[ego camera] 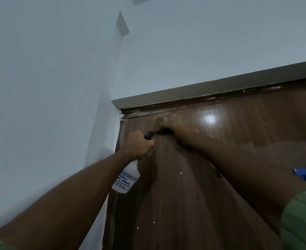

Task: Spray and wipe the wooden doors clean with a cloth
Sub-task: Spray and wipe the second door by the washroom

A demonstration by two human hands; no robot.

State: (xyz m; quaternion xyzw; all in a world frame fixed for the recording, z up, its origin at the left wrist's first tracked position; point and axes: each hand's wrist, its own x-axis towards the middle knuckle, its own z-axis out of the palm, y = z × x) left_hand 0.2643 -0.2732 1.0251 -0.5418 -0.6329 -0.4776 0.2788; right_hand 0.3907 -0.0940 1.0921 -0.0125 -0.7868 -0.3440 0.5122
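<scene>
Cloth hidden; right hand (pixel 168 126) blurred.

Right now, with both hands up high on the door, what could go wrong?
The left hand grips the spray bottle with its nozzle close to the right hand, so a squeeze might wet that hand rather than the door. The right hand is blurred and pressing near the door's top corner; whether it holds a cloth cannot be told, and it could slip on the glossy wood. Spray might also land on the white wall beside the frame.
</scene>
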